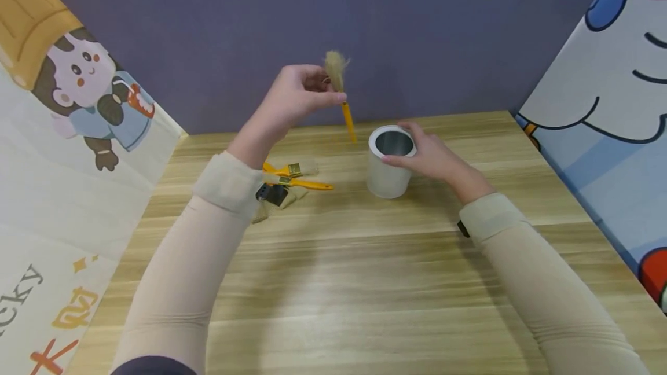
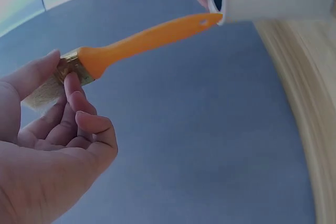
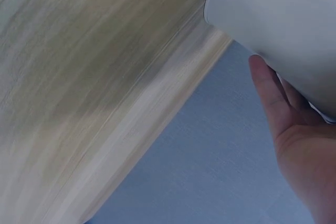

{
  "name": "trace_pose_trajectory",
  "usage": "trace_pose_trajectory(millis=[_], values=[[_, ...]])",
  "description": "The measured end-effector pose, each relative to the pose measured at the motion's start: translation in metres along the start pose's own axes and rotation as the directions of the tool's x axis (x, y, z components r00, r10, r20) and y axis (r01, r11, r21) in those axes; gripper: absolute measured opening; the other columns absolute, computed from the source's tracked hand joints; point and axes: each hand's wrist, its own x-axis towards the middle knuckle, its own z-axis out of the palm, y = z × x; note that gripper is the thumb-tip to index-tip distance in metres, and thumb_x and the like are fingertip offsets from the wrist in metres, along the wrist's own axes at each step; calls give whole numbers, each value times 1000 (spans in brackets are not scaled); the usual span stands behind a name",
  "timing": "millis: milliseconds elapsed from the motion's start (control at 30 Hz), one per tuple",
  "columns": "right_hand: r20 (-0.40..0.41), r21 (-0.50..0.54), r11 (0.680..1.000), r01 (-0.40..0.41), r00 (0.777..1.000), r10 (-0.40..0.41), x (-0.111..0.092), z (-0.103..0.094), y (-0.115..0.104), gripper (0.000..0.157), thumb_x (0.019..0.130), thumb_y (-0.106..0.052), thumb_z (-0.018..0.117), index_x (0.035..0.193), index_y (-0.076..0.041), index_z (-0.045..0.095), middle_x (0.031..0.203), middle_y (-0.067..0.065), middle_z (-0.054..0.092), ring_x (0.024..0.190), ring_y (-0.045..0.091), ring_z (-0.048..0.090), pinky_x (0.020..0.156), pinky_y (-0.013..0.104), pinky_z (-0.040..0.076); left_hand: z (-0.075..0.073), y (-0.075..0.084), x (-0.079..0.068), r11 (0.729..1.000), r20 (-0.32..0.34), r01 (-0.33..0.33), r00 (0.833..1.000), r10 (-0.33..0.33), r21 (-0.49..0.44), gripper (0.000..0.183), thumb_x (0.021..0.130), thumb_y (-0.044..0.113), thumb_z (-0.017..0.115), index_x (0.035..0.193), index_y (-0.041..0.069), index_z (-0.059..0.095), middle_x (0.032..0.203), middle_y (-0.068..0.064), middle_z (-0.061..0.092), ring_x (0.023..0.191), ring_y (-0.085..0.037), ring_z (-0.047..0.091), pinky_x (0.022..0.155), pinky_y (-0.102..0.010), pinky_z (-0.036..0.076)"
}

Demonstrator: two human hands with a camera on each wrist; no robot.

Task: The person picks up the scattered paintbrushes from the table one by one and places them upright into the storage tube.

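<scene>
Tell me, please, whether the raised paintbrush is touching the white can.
Apart: in the head view, a strip of table shows between the paintbrush, handle downward, and the can.

surface: table (image 1: 365,288) had pale wood grain, filled lower and middle frame, far edge ran across above centre | white can (image 1: 387,177): stood upright, right of centre, mouth up | left of centre: two orange-handled brushes (image 1: 311,184) lay close together, black piece (image 1: 274,194) and tan bristles (image 1: 293,198) just below, pile partly hidden
</scene>
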Motion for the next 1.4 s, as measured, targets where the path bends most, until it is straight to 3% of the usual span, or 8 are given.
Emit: trace_pose_trajectory(millis=[100, 233, 400, 567, 700, 900, 1167, 1400], values=[[18, 17, 1000, -7, 1000, 7, 1, 1, 0, 111, 87, -69, 76, 169, -19, 21, 150, 28, 56, 134, 46, 59, 111, 64, 47, 14, 13, 14, 998, 43, -47, 998, 45, 29, 30, 95, 31, 83, 116, 11, 74, 110, -2, 72, 110, -17, 67, 102, -39, 53], [55, 39, 999, -29, 998, 27, 1, 1, -1, 113, 87, -74, 74, 171, -25, 17, 153, 26, 54, 136, 44, 59, 111, 64, 47, 33, 26, 30, 994, 98, -89, 992, 82, 71, 38, 97, 29, 80, 129, 10, 72, 120, -5, 74, 115, -13, 69, 105, -33, 54], [81, 41, 999, -30, 996, 27, 1, 0, -2, 118, 85, -80, 70, 172, -33, 6, 161, 25, 47, 143, 45, 53, 116, 67, 42, 58, 32, 44, 976, 183, -93, 981, 56, 198, 42, 100, 29, 77, 136, 10, 69, 124, -5, 75, 113, -12, 68, 101, -31, 55], [67, 56, 998, -23, 998, 19, 0, 0, -2, 122, 85, -77, 73, 173, -30, 3, 168, 24, 38, 148, 44, 48, 118, 66, 40, 84, 23, 51, 950, 243, -99, 970, 26, 297, 40, 100, 29, 76, 134, 10, 69, 122, -4, 76, 110, -13, 70, 98, -30, 56], [67, 79, 996, -33, 997, 28, -1, -2, -1, 121, 84, -76, 75, 173, -25, 10, 170, 21, 37, 150, 42, 46, 119, 64, 40, 100, 12, 52, 944, 262, -89, 965, 2, 318, 50, 100, 28, 76, 145, 9, 64, 127, -4, 75, 113, -15, 70, 95, -29, 59], [80, 60, 998, -31, 996, 27, -1, -1, 2, 120, 83, -79, 73, 169, -14, 20, 169, 23, 37, 150, 44, 46, 116, 64, 44, 117, -7, 53, 936, 289, -74, 957, -31, 345, 51, 100, 28, 76, 145, 8, 64, 126, -5, 75, 113, -17, 70, 92, -28, 59], [51, 138, 987, 87, 994, -95, -1, 2, 10, 85, 92, -62, 76, 157, -18, 43, 154, 12, 56, 139, 35, 58, 112, 58, 49, 137, -23, 52, 934, 291, -95, 957, -10, 345, 36, 97, 29, 80, 127, 10, 72, 104, -3, 77, 92, -16, 70, 81, -26, 56], [43, 186, 975, 122, 990, -132, 1, 3, 8, 60, 96, -46, 78, 141, -14, 56, 136, 9, 64, 122, 27, 64, 101, 45, 51, 143, -29, 51, 912, 305, -142, 952, 19, 385, 32, 99, 33, 78, 121, 10, 72, 97, -2, 77, 84, -14, 71, 75, -25, 57]])
